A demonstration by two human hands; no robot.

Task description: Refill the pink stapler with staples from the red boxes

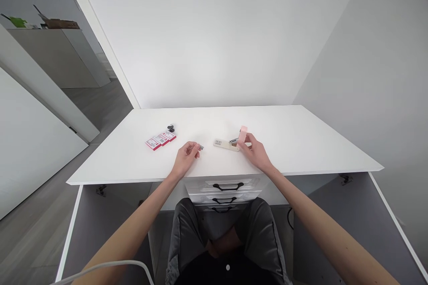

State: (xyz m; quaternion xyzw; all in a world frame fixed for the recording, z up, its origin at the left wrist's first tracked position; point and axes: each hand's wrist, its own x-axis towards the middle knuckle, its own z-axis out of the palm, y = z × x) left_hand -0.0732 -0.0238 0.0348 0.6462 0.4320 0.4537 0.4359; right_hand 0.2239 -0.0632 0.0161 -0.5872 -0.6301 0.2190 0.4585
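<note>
My right hand (257,151) grips the raised pink top of a stapler (242,134). The stapler's cream base (226,144) lies on the white desk with a printed label at its left end, and metal parts show between base and top. Left of it, my left hand (187,156) is closed in a pinch just above the desktop. A small grey strip of staples (201,147) pokes out from between its thumb and fingers. The strip is apart from the stapler.
Several red-and-white small boxes (161,140) lie in an overlapping row at the left of the desk (307,142). Beside them is a small black object (170,128), perhaps a staple remover. Drawers with black handles (228,186) sit below the front edge; a wall stands behind.
</note>
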